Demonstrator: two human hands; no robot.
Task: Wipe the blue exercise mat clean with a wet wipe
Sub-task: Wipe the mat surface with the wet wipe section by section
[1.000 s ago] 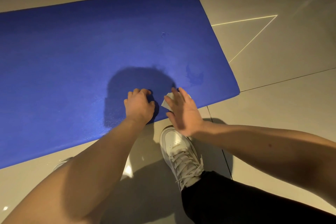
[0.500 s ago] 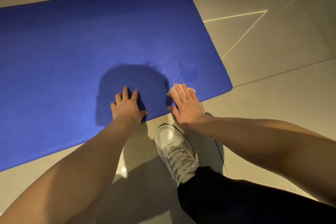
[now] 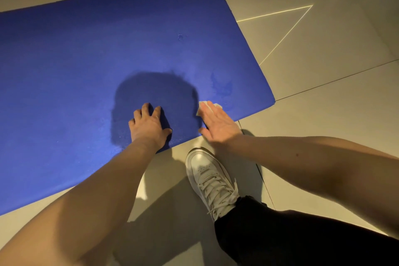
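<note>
The blue exercise mat (image 3: 108, 60) lies flat on a tiled floor and fills the upper left of the view. My right hand (image 3: 218, 124) lies flat with straight fingers near the mat's near right corner, pressing a white wet wipe (image 3: 204, 106) onto it. Only the wipe's edge shows past my fingertips. My left hand (image 3: 149, 126) rests on the mat's near edge to the left, fingers slightly bent, holding nothing. A darker damp patch (image 3: 222, 87) marks the mat just beyond the wipe.
Pale floor tiles (image 3: 323, 103) surround the mat on the right and near side. My white sneaker (image 3: 210, 179) and black trouser leg (image 3: 291, 235) are on the floor just below my right hand. My head's shadow falls on the mat.
My right hand has flattened and slid the wipe away from me and to the right along the mat's near edge. My left hand's fingers went from curled to more spread.
</note>
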